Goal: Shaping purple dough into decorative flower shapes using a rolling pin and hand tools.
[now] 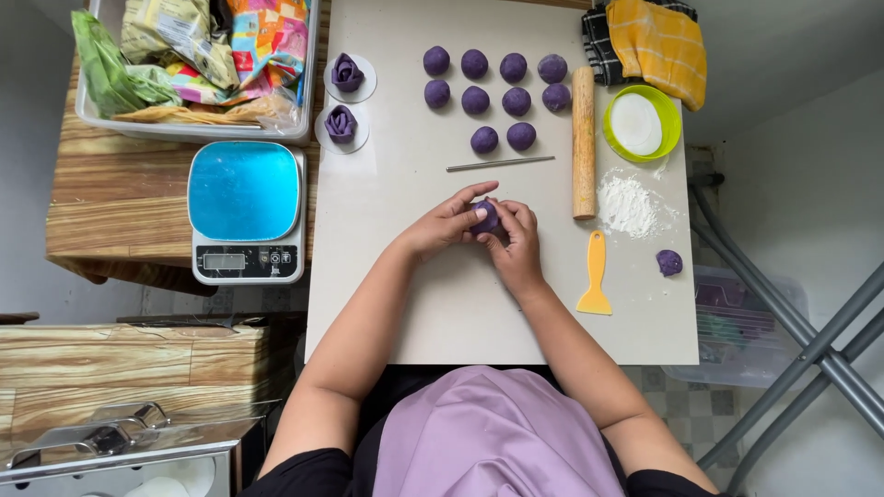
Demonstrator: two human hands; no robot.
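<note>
Between the fingers of both hands sits a small purple dough piece, largely covered, so its exact shape cannot be made out. Left hand and right hand both close around it, above the middle of the pale worktop. Beyond lie a thin metal rod, ten smooth round purple dough balls and two rose-shaped pieces on discs. Rightward: a wooden rolling pin, loose white flour, a yellow plastic scraper, one stray dough lump.
</note>
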